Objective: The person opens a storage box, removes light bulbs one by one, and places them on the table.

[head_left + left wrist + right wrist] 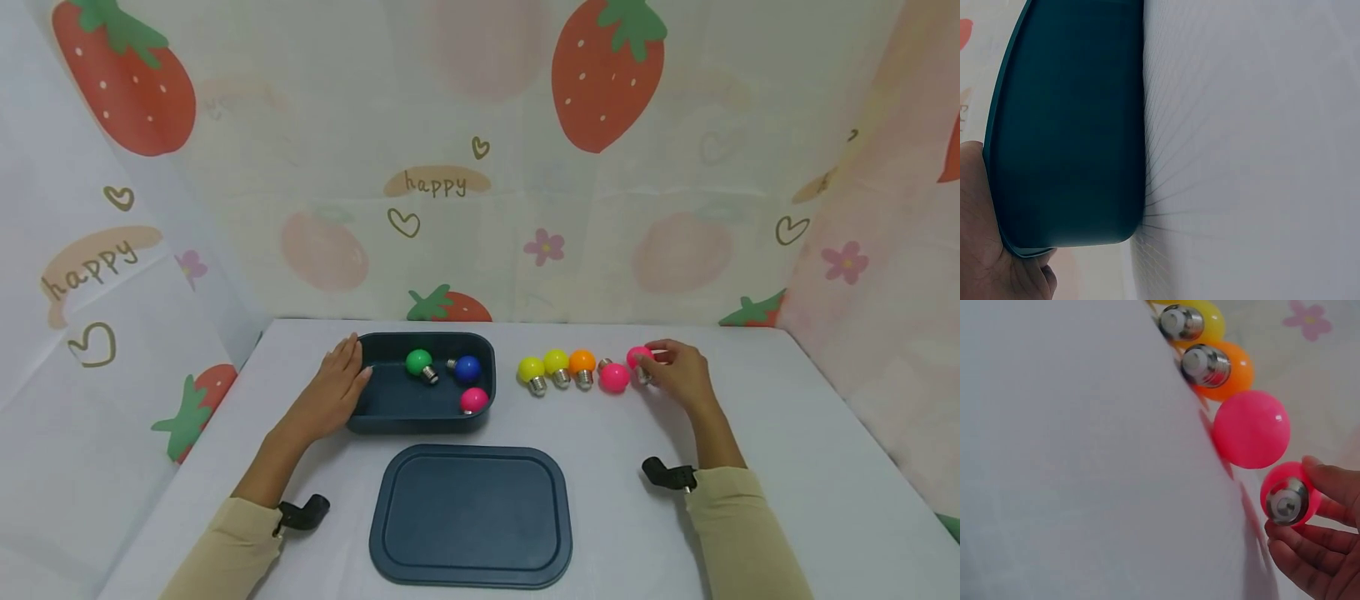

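Note:
My left hand (335, 392) holds the left end of a dark blue box (420, 423), its thumb over the rim and its fingers along the outside. The left wrist view shows the box's side wall (1072, 125) and the hand (991, 250) at one corner. At the right end of a row of bulbs, my right hand (681, 372) pinches a pink light bulb (1288, 499) between thumb and fingers, metal base towards the wrist camera. Beside it lies another pink bulb (614, 378). Inside the box lie a green bulb (418, 362), a blue bulb (468, 368) and a pink one (473, 400).
Left of the pink bulbs, the row has an orange bulb (582, 363) and two yellow bulbs, one (556, 362) next to the orange and one (532, 370) nearer the box. A dark blue lid (471, 517) lies flat in front of the box on the white table (615, 517).

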`<state>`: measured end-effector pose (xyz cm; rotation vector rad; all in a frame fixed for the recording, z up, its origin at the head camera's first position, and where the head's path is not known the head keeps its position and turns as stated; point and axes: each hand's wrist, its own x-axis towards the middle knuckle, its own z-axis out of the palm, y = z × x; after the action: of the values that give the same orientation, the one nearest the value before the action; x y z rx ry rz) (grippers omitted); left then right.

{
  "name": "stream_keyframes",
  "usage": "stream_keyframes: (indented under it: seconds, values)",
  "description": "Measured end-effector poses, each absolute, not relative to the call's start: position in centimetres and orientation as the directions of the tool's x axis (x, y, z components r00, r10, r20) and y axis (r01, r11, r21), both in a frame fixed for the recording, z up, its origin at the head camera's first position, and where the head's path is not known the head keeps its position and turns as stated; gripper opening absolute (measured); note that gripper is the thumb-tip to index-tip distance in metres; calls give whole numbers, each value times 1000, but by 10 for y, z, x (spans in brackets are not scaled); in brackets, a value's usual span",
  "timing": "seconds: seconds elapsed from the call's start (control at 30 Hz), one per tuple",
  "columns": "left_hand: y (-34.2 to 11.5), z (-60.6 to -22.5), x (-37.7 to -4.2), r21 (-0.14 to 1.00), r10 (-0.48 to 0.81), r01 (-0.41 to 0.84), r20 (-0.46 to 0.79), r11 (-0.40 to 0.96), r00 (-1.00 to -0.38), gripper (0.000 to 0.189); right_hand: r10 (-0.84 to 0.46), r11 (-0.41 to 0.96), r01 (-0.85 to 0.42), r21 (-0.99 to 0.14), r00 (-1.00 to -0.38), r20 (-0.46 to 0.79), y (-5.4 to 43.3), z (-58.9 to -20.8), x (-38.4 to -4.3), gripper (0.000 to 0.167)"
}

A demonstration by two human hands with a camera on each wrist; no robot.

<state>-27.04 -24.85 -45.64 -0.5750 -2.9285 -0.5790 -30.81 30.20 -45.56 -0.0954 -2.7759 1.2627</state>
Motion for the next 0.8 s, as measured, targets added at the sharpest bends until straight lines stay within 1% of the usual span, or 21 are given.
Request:
stream_keyframes:
  seconds: [0.17, 0.4, 0.63, 0.8]
  values:
    - [-248, -456, -270, 352, 345, 393, 194, 849, -918, 66, 97, 659, 26, -752, -994, 51, 301, -460, -310, 45]
    - [-248, -458, -270, 360, 342, 396, 206, 845, -917, 67, 124, 645, 73, -760, -992, 10, 297, -461, -311, 46]
    - [-248, -457, -269, 370, 343, 399, 210, 839, -916, 71, 108, 654, 52, -755, -994, 26, 298, -462, -311, 46]
    - [-248, -456, -269, 368, 332, 380, 189, 849, -924, 69, 100, 658, 48, -752, -995, 24, 298, -460, -311, 47]
